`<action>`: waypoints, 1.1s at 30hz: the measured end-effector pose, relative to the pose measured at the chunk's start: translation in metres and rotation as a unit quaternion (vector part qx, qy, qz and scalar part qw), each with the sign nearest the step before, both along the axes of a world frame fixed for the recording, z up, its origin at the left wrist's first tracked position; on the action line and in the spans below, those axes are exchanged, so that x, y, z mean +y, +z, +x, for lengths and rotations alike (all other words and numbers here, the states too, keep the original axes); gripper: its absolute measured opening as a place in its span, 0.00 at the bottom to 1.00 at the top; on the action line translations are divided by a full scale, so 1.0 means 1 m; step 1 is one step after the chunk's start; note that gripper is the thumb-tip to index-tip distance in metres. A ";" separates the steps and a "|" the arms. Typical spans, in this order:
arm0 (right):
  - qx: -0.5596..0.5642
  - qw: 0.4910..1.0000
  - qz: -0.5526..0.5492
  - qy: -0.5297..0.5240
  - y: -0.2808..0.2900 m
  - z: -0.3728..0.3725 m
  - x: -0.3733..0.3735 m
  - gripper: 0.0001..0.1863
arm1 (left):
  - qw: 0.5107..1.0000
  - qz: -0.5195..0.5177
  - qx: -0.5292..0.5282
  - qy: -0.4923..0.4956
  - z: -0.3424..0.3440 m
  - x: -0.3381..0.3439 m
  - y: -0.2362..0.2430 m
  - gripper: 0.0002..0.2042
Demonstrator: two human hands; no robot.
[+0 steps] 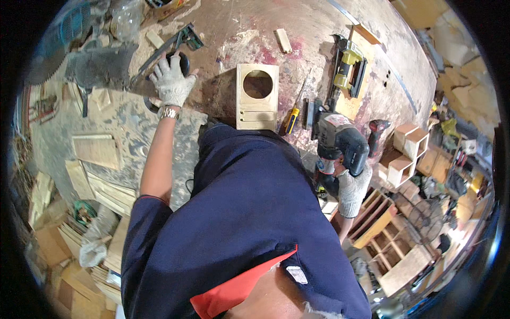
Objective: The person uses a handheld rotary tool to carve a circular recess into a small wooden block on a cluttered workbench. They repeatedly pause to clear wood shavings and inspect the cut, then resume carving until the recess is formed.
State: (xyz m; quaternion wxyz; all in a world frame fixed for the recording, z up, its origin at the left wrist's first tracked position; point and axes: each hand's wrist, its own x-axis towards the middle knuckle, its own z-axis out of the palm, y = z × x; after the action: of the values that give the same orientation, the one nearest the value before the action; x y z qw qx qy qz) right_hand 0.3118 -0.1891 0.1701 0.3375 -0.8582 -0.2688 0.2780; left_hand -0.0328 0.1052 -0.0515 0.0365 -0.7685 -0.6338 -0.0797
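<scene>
My left hand (173, 85), in a whitish knit glove, reaches over the bench at left with its fingers spread. A black round thing (184, 64) shows between thumb and forefinger; whether it is gripped I cannot tell. Beside it lies a dark long-armed tool (166, 50). At right, my gloved right hand (354, 192) is closed around the rear of a black and grey power tool (342, 139); its fingers are partly hidden. Between my hands a small wooden box (258, 111) with a round hole lies against my front. A yellow-handled screwdriver (291, 120) is to its right.
A yellow-green nail gun (349, 69) lies at far right on a board. A handsaw (101, 66) is at far left. Wooden pieces (96, 150) lie near left. Small open boxes (406, 151) and a slatted wooden frame (393, 234) stand at right. A wood block (283, 40) lies at the back.
</scene>
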 end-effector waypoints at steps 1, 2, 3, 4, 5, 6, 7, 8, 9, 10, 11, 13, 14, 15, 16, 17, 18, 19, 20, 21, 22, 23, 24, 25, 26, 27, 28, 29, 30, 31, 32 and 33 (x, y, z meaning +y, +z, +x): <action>-0.004 1.000 0.018 -0.011 -0.004 0.000 -0.006 0.12 | 0.999 0.035 -0.013 -0.001 0.002 0.001 0.007 0.34; -0.004 0.999 0.016 -0.032 -0.008 0.000 -0.012 0.10 | 0.998 0.026 -0.037 -0.053 0.007 0.000 0.013 0.32; 0.016 0.998 0.020 -0.064 -0.012 -0.001 -0.016 0.09 | 0.993 0.014 -0.061 -0.099 0.016 -0.003 0.019 0.30; 0.035 0.995 0.024 -0.093 -0.015 -0.003 -0.020 0.08 | 0.986 0.001 -0.083 -0.143 0.028 -0.006 0.023 0.28; 0.064 0.990 0.016 -0.125 -0.017 -0.005 -0.024 0.07 | 0.968 -0.011 -0.122 -0.217 0.045 -0.009 0.023 0.24; 0.071 0.988 0.041 -0.129 -0.019 -0.006 -0.027 0.06 | 0.943 -0.016 -0.161 -0.290 0.064 -0.012 0.022 0.21; 0.087 0.985 0.055 -0.138 -0.021 -0.008 -0.030 0.06 | 0.935 -0.006 -0.171 -0.312 0.085 -0.017 0.019 0.18; 0.108 0.981 0.067 -0.149 -0.023 -0.010 -0.034 0.05 | 0.921 0.018 -0.186 -0.341 0.101 -0.020 0.016 0.15; 0.118 0.978 0.080 -0.153 -0.025 -0.012 -0.037 0.05 | 0.920 -0.032 -0.171 -0.352 0.113 -0.016 0.012 0.14; 0.112 0.979 0.078 -0.153 -0.026 -0.014 -0.040 0.04 | 0.914 -0.073 -0.158 -0.367 0.124 -0.011 0.008 0.12; 0.111 0.979 0.073 -0.155 -0.028 -0.016 -0.043 0.04 | 0.906 -0.114 -0.145 -0.381 0.132 -0.005 0.004 0.11; 0.118 0.979 0.058 -0.155 -0.032 -0.019 -0.047 0.04 | 0.895 -0.144 -0.135 -0.400 0.137 0.006 -0.002 0.10; 0.105 0.981 0.059 -0.151 -0.034 -0.020 -0.049 0.04 | 0.887 -0.159 -0.133 -0.412 0.138 0.013 -0.003 0.09; 0.096 0.983 0.054 -0.147 -0.036 -0.021 -0.050 0.05 | 0.883 -0.158 -0.127 -0.424 0.138 0.017 -0.003 0.09; 0.094 0.984 0.049 -0.141 -0.038 -0.022 -0.050 0.05 | 0.880 -0.176 -0.147 -0.415 0.137 0.022 -0.003 0.08; 0.080 0.988 0.048 -0.122 -0.041 -0.020 -0.050 0.07 | 0.874 -0.198 -0.171 -0.410 0.136 0.026 -0.001 0.08; 0.078 0.987 0.050 -0.129 -0.043 -0.021 -0.050 0.07 | 0.871 -0.220 -0.187 -0.398 0.134 0.029 0.000 0.08; 0.076 0.986 0.051 -0.136 -0.045 -0.022 -0.050 0.07 | 0.893 -0.230 -0.212 -0.324 0.133 0.033 0.002 0.09; 0.074 0.986 0.053 -0.142 -0.047 -0.022 -0.051 0.06 | 0.908 -0.200 -0.253 -0.267 0.128 0.034 0.004 0.10; 0.081 0.984 0.056 -0.146 -0.047 -0.023 -0.052 0.06 | 0.914 -0.151 -0.307 -0.218 0.120 0.036 0.005 0.11; 0.089 0.983 0.061 -0.151 -0.047 -0.023 -0.054 0.06 | 0.912 -0.101 -0.358 -0.171 0.110 0.038 0.007 0.12; 0.097 0.981 0.066 -0.156 -0.047 -0.024 -0.054 0.06 | 0.936 -0.020 -0.316 -0.154 0.096 0.041 0.008 0.12; 0.087 0.982 0.060 -0.159 -0.047 -0.024 -0.054 0.06 | 0.954 0.048 -0.270 -0.123 0.080 0.044 0.008 0.14; 0.078 0.982 0.055 -0.162 -0.047 -0.024 -0.055 0.06 | 0.991 0.046 -0.112 -0.057 0.063 0.042 0.007 0.27; 0.070 0.983 0.049 -0.162 -0.048 -0.024 -0.054 0.06 | 0.999 0.021 -0.041 -0.012 0.046 0.037 0.004 0.39; 0.101 0.982 0.072 -0.142 -0.046 -0.023 -0.055 0.06 | 1.000 -0.008 0.025 0.003 0.031 0.034 0.001 0.44; 0.104 0.981 0.065 -0.151 -0.048 -0.023 -0.054 0.06 | 0.995 -0.036 0.096 0.021 0.015 0.030 -0.001 0.48; 0.098 0.984 0.057 -0.139 -0.048 -0.022 -0.053 0.05 | 0.991 -0.082 0.099 0.025 0.005 0.026 -0.004 0.49; 0.091 0.986 0.043 -0.134 -0.048 -0.022 -0.053 0.05 | 0.990 -0.111 0.085 0.023 -0.004 0.028 -0.004 0.49; 0.088 0.987 0.043 -0.124 -0.049 -0.022 -0.053 0.04 | 0.989 -0.136 0.058 0.014 -0.011 0.028 -0.002 0.49; 0.084 0.989 0.042 -0.118 -0.049 -0.022 -0.053 0.04 | 0.983 -0.179 0.033 0.009 -0.012 0.029 0.002 0.49; 0.080 0.990 0.038 -0.112 -0.049 -0.021 -0.053 0.04 | 0.982 -0.178 0.052 0.015 -0.010 0.028 0.007 0.48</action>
State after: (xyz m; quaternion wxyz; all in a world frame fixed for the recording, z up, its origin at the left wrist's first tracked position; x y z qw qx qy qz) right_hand 0.2904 -0.2417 0.1208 0.4193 -0.8447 -0.1531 0.2954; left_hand -0.0429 0.1335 -0.0445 -0.0670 -0.7565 -0.6462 0.0754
